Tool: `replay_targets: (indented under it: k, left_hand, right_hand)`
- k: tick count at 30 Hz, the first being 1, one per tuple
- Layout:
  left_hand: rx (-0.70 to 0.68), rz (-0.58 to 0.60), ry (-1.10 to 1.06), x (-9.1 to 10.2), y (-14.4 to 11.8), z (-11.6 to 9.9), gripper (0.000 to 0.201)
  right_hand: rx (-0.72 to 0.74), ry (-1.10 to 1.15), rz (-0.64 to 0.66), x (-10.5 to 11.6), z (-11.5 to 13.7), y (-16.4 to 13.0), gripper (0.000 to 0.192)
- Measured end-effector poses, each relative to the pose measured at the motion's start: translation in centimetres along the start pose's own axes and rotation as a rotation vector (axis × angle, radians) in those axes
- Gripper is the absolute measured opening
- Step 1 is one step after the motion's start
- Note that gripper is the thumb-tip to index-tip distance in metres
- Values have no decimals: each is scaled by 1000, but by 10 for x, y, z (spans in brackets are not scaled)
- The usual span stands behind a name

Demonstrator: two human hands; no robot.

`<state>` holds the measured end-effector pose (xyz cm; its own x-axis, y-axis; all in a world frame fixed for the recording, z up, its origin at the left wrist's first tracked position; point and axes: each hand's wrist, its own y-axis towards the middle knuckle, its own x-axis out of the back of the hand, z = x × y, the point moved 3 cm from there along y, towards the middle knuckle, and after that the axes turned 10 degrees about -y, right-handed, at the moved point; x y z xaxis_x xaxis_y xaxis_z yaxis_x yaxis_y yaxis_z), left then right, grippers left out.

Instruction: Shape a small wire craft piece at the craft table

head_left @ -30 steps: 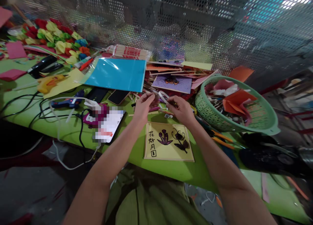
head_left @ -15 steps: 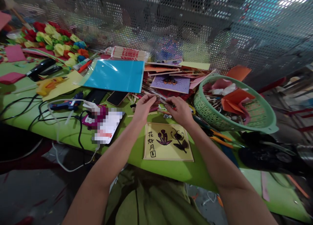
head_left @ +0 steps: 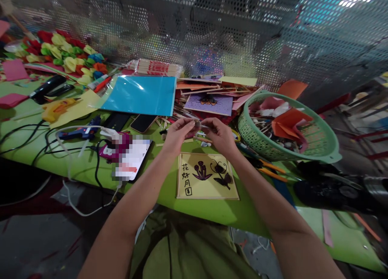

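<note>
My left hand [head_left: 178, 134] is closed in a pinch on a small greyish piece [head_left: 197, 121] too small to name. Close to its right, my right hand [head_left: 220, 135] has thumb and fingers pressed together around something thin and pale that I cannot make out. The fingertips of both hands nearly meet above the clutter. Just below them lies a yellow card [head_left: 201, 186] with a thin frame, dark flower shapes on its right and written characters down its left side.
A green basket [head_left: 318, 147] of scraps stands to the right, orange-handled scissors [head_left: 273, 170] beside it. On the left are a phone with a lit screen [head_left: 133, 162], a power strip [head_left: 118, 145], cords and a yellow glue gun [head_left: 60, 107]. Behind lies a blue sheet [head_left: 141, 95].
The thin grey strip that showed between my fingertips is now mostly hidden. My hands have shifted only slightly, and the whole view has moved a little.
</note>
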<state>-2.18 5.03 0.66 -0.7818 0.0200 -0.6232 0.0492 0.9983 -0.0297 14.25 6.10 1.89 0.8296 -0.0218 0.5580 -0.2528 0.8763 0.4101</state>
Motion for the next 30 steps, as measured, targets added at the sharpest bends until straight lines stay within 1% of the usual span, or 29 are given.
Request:
replay_targets:
  k: [5, 9, 11, 16, 18, 20, 25, 30]
  left_hand:
    - [1, 45, 4, -5, -3, -3, 16]
    - [11, 50, 1, -7, -5, -6, 17]
    - [20, 16, -14, -5, -4, -6, 17]
    - [9, -142, -5, 3, 0, -2, 15]
    - [6, -174, 27, 4, 0, 0, 13]
    - [2, -178, 66, 3, -1, 1, 12]
    - [-29, -118, 150, -1, -2, 3, 11]
    - [-58, -68, 220, -5, -4, 3, 12]
  right_hand:
    - [-88, 177, 9, -4, -3, 2, 14]
    - [-138, 219, -8, -4, -5, 4, 18]
    - [-152, 217, -29, -1, -5, 5, 18]
    - [-166, 211, -82, 6, 1, 4, 16]
    - [-147, 167, -92, 8, 5, 2, 15]
    - [-98, 91, -108, 8, 11, 0, 13]
    - [20, -45, -167, 6, 24, -4, 7]
    - [22, -90, -216, 4, 27, -6, 6]
